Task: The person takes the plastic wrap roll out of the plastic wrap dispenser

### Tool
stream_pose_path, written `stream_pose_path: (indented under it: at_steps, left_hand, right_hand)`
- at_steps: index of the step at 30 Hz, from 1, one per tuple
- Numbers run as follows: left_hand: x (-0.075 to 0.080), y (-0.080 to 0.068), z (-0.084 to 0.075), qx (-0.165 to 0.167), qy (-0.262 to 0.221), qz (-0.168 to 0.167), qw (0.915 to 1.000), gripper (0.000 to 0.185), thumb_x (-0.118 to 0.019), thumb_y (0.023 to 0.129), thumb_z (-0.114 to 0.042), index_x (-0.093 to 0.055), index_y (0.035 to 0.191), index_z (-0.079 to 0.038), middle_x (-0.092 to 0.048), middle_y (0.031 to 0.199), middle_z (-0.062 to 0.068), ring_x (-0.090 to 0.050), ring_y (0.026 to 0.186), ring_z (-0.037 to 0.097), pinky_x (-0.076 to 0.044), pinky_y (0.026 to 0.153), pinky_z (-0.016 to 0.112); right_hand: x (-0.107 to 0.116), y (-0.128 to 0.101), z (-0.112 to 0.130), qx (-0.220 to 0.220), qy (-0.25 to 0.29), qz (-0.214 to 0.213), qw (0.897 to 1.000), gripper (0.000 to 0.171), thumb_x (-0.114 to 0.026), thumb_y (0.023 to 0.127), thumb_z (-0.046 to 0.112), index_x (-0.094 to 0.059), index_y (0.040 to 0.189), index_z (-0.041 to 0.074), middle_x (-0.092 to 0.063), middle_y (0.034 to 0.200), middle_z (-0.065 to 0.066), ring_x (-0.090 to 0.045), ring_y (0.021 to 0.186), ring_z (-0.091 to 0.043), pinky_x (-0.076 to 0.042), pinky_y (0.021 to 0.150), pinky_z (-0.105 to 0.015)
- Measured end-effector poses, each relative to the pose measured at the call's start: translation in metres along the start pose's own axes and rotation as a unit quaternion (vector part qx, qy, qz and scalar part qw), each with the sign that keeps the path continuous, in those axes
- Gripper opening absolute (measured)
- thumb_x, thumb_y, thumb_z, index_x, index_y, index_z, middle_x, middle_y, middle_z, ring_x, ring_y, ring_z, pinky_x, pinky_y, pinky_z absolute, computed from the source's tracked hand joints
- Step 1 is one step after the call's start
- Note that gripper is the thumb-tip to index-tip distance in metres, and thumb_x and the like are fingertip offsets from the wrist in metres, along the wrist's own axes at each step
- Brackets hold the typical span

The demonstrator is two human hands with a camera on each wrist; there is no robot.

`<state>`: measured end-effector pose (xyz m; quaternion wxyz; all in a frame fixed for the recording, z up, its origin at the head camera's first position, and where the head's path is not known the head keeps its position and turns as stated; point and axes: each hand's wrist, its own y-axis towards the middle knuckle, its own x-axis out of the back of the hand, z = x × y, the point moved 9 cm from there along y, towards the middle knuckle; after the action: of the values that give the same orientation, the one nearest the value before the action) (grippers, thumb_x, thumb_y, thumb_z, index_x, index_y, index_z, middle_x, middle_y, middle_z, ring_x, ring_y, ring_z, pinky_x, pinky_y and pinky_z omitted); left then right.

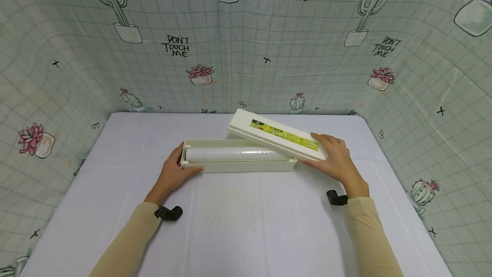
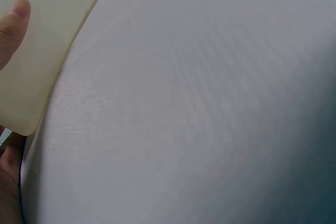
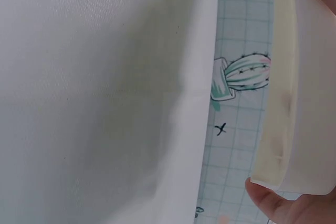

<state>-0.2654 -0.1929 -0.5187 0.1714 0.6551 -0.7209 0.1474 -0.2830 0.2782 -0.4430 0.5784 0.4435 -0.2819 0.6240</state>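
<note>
From where I stand, the left hand grips the left end of a long cream box, its thumb against the near wall and its fingers around the far side. The box sits on the table, open side up, with a pale, shiny roll lying lengthwise inside. I'd guess the box is stiff, fairly light plastic, best steadied by that end; the roll looks smooth, perhaps slippery. Slanting over the box's right part is the lid, with a yellow-green label. The right hand pinches its right end across the width, between thumb and fingers. It's probably light and rigid, though holding one end could let the far end dip. Whether it touches the box, I can't tell.

As for room, tabletop stretches away on the left, broadly in front, and beyond the right hand; behind, the table's back edge and the patterned cloth come nearer.
</note>
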Motion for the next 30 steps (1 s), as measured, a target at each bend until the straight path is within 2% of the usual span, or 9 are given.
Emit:
stream_pose_path:
  at_steps: [30]
  left_hand:
    - [0.0, 0.0, -0.002, -0.001, 0.002, -0.002, 1.0, 0.105, -0.088, 0.084, -0.029, -0.022, 0.166, -0.019, -0.041, 0.157, 0.017, -0.052, 0.132, 0.035, -0.044, 0.107, 0.052]
  right_hand:
    - [0.016, -0.007, -0.019, -0.028, -0.007, -0.016, 0.999, 0.093, -0.084, 0.08, 0.056, -0.046, 0.156, 0.017, -0.048, 0.152, -0.026, -0.038, 0.133, -0.058, -0.03, 0.099, -0.074]
